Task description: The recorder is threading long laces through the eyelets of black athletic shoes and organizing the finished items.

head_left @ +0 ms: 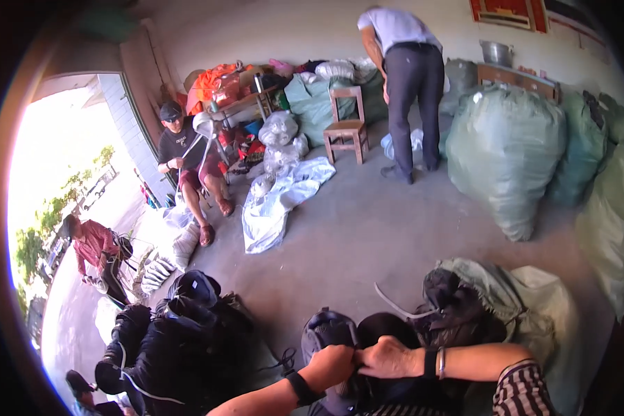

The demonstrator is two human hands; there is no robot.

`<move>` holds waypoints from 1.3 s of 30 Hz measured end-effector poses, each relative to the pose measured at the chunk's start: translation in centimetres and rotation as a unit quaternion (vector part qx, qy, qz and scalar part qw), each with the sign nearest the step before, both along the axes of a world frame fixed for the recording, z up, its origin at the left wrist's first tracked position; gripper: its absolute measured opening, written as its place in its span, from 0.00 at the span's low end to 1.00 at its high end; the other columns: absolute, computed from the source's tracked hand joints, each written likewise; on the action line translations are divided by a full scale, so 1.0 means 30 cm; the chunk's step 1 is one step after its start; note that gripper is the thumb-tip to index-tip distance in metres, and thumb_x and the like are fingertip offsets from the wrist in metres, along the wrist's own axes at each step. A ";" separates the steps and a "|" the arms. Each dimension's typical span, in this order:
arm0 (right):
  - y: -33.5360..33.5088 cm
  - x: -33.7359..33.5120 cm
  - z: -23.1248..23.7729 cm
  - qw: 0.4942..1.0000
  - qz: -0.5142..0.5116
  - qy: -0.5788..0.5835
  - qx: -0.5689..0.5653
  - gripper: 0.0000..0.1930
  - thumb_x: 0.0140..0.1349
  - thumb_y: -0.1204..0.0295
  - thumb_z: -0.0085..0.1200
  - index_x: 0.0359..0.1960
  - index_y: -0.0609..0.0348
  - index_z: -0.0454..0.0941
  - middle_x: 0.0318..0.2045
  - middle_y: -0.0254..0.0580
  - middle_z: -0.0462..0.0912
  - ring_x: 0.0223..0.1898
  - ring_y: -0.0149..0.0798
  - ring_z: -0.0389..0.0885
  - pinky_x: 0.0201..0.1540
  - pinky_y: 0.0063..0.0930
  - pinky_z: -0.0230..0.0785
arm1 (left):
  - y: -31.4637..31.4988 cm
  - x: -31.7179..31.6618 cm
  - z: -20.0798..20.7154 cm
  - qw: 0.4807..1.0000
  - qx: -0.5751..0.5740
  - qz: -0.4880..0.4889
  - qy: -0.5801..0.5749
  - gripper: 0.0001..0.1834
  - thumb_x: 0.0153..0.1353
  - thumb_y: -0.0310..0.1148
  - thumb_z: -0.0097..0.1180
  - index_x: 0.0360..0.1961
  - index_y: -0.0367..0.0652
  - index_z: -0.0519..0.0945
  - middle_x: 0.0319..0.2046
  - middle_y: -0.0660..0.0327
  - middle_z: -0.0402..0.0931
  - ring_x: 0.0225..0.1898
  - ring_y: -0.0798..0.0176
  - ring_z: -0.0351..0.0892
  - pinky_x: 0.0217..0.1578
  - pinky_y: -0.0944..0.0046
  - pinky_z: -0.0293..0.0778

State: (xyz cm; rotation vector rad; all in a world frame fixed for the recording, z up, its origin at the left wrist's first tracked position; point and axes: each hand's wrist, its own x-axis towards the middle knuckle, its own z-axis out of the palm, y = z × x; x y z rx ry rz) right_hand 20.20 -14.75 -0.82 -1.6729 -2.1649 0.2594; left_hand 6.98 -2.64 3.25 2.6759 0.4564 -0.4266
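My left hand (330, 367) and my right hand (388, 357) meet low in the middle, knuckles close together. Both are closed on the edge of a dark grey cap (329, 328); the pinched part is hidden by the fingers. Beside it, behind my right hand, sits a rounded black piece (387, 327), probably another cap. Left of my hands is a big heap of stacked black caps (194, 347) with a white strap across it. More dark caps (454, 305) poke out of an open pale green sack (541, 301) on the right.
A person (180, 139) sits by the doorway; another (409, 69) stands bent near a wooden chair (347, 125). Large green sacks (509, 152) line the right. A white plastic sheet (274, 215) lies on the floor. Outside is a person in red (97, 246).
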 end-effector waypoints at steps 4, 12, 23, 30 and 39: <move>0.009 -0.003 -0.053 0.998 0.019 0.028 0.048 0.12 0.52 0.62 0.57 0.36 0.51 0.75 0.23 0.39 0.78 0.27 0.43 0.81 0.27 0.35 0.73 | 0.016 0.016 0.008 0.997 0.039 -0.062 0.020 0.14 0.53 0.40 0.51 0.28 0.40 0.79 0.24 0.50 0.79 0.28 0.46 0.80 0.28 0.52 0.76; 0.036 -0.017 -0.051 0.987 0.012 0.031 0.156 0.08 0.54 0.67 0.56 0.30 0.53 0.70 0.17 0.37 0.76 0.19 0.41 0.78 0.18 0.31 0.64 | 0.048 0.003 0.017 0.990 0.120 -0.076 0.021 0.11 0.55 0.38 0.50 0.29 0.43 0.80 0.29 0.52 0.79 0.31 0.48 0.81 0.28 0.51 0.77; 0.108 -0.079 0.186 0.784 -0.014 0.619 -0.034 0.11 0.64 0.67 0.49 0.42 0.61 0.73 0.24 0.32 0.78 0.25 0.27 0.75 0.29 0.21 0.69 | 0.031 -0.083 0.193 0.871 -0.245 0.239 -0.351 0.13 0.59 0.33 0.57 0.39 0.34 0.75 0.22 0.64 0.75 0.25 0.74 0.73 0.27 0.71 0.71; -0.072 0.215 0.158 0.679 -0.188 0.701 -0.112 0.10 0.60 0.72 0.43 0.34 0.67 0.74 0.13 0.36 0.71 0.12 0.25 0.65 0.12 0.17 0.51 | 0.046 -0.154 -0.050 0.755 -0.355 0.356 -0.420 0.09 0.65 0.33 0.44 0.40 0.38 0.71 0.22 0.70 0.64 0.23 0.77 0.61 0.25 0.74 0.63; -0.472 0.761 0.151 0.557 -0.409 0.682 0.240 0.09 0.64 0.64 0.49 0.39 0.54 0.75 0.16 0.26 0.70 0.09 0.19 0.54 0.11 0.15 0.44 | -0.057 -0.224 -0.103 0.707 -0.404 0.378 -0.441 0.11 0.69 0.29 0.38 0.43 0.37 0.72 0.28 0.66 0.71 0.27 0.76 0.67 0.33 0.75 0.68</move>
